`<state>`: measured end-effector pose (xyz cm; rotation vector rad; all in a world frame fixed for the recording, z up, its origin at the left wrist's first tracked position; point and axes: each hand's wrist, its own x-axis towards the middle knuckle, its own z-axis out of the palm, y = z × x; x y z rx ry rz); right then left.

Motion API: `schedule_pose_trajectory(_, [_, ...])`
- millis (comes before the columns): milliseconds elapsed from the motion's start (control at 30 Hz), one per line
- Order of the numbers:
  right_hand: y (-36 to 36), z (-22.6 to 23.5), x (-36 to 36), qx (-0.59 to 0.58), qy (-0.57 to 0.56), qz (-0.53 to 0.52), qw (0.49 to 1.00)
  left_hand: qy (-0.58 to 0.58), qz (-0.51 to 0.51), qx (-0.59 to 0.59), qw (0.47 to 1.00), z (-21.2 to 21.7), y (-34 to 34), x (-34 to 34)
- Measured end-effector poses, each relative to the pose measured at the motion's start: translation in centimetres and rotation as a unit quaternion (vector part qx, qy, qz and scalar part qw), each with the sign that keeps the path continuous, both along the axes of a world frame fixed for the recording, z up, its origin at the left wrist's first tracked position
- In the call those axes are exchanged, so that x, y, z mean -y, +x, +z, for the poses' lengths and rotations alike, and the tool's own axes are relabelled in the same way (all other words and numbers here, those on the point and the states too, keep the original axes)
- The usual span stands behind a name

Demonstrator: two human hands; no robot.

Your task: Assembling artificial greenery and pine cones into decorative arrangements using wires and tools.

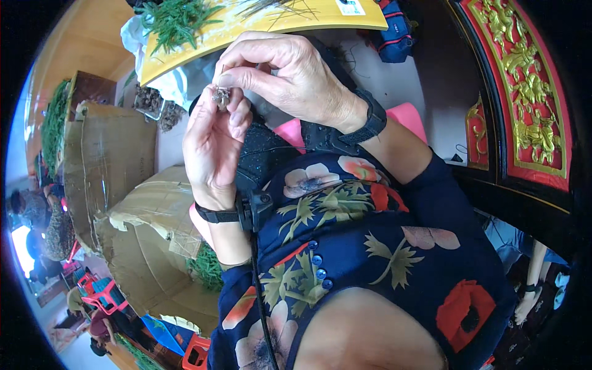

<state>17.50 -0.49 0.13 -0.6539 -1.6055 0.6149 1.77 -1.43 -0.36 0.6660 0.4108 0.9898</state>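
Both my hands meet just in front of the near edge of a yellow table (320, 20). A small, brownish-grey, crumpled tuft (222, 97) sits at the fingertips of my left hand (213, 148), whose fingers are curled around it. From above, my right hand (299, 80) closes thumb and forefinger in a pinch at the top of the tuft. A thin dark stem seems to stick up there, too small to make out fully. On the table lie a heap of green feathery sprigs (176, 21) and some thin dark stems (280, 7).
A torn cardboard box (111, 145) stands at my left, with green foliage (206, 268) inside. Dark clumped material (151, 102) lies beyond it. A blue bag (394, 34) is by the table's right end. A red-and-gold carved panel (530, 80) and another person's hand (527, 303) are at right.
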Motion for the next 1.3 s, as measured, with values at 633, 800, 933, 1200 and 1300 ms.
schedule_pose_trajectory(633, [-0.2,-0.3,0.3,-0.018,-0.056,-0.015,0.998,0.047,0.046,-0.134,0.989,0.8,0.2,0.4])
schedule_pose_trajectory(800, [-0.2,-0.9,0.1,-0.059,-0.110,-0.014,0.992,0.043,0.041,-0.119,0.991,1.0,0.4,0.5])
schedule_pose_trajectory(933, [-0.5,-0.9,0.3,-0.063,-0.116,-0.016,0.991,0.033,0.057,-0.138,0.988,1.2,0.3,0.7])
schedule_pose_trajectory(1200, [0.0,-0.2,0.2,0.044,0.034,-0.054,0.997,0.031,0.072,-0.106,0.991,0.5,0.1,0.4])
schedule_pose_trajectory(1300, [0.3,-0.2,0.1,0.081,0.060,-0.070,0.992,0.021,0.083,-0.119,0.989,0.8,0.3,0.4])
